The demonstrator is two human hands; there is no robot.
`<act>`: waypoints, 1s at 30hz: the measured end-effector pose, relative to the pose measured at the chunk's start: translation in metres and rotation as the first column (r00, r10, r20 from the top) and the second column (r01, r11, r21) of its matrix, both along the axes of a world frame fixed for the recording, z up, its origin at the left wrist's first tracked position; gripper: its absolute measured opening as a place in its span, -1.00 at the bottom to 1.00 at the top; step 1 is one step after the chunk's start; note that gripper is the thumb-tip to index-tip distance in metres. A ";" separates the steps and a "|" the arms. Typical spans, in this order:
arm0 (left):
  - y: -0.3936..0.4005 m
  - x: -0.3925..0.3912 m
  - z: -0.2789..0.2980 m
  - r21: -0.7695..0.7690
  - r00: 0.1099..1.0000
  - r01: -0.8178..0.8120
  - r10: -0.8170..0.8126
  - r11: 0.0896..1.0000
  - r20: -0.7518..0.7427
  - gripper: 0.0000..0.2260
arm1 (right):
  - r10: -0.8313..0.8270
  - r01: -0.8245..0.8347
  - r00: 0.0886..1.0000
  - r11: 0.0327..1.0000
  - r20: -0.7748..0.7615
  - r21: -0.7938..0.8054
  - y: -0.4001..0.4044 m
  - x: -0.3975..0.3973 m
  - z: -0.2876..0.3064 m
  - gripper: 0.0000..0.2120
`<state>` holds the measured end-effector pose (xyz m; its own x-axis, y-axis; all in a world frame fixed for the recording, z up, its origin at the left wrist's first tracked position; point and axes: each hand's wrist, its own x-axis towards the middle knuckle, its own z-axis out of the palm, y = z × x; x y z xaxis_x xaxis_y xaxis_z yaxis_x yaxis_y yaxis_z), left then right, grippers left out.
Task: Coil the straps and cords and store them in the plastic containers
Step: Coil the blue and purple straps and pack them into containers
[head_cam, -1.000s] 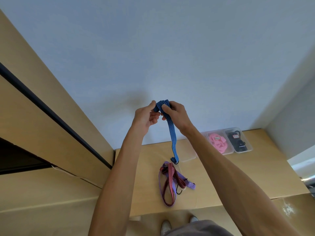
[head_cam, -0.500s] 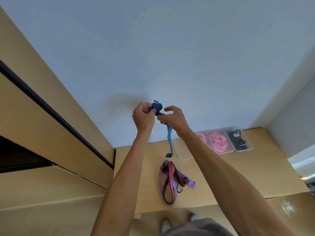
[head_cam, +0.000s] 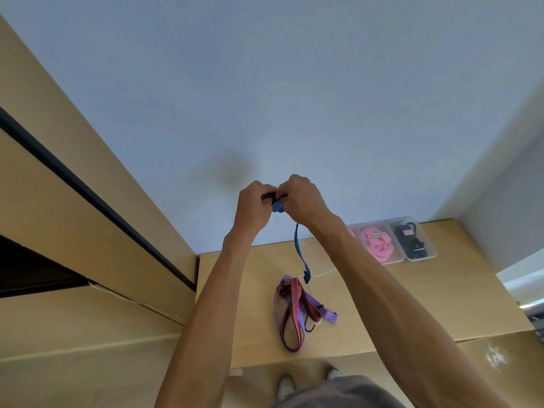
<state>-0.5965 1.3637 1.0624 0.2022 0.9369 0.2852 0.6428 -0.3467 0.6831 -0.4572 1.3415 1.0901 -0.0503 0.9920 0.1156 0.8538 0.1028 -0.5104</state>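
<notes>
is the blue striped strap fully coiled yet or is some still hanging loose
Partly coiled. Both the left hand and right hand grip a small bundle of the blue striped strap, while a tail hangs toward the table.

Pale wall (head_cam: 265,83) — tan wooden table (head_cam: 426,290)

I see two bare forearms, no sleeves. Grey clothing (head_cam: 338,393) sits at the bottom edge. Pale shoes (head_cam: 287,387) below.

Small white labels are showing on the pink coil (head_cam: 379,244) and on the black cord (head_cam: 412,240) (each lying in its own clear plastic container (head_cam: 428,254)), but their print is staying too small and blurred to read.
</notes>
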 end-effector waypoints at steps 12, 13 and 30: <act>0.007 -0.019 0.010 -0.421 0.875 0.357 -0.141 0.834 0.462 -0.72 | 0.086 -0.141 0.789 0.989 -0.608 -0.042 0.001 0.026 -0.006 -0.77; 0.007 -0.019 0.009 -0.420 0.849 0.378 -0.129 0.825 0.512 -0.73 | 0.078 -0.148 0.729 0.988 -0.680 -0.046 0.000 0.029 -0.006 -0.82; 0.003 0.016 0.014 -0.307 0.372 0.406 0.152 0.861 0.916 -0.78 | -0.197 -0.089 0.398 0.964 -0.896 -0.252 0.007 0.022 -0.024 -0.80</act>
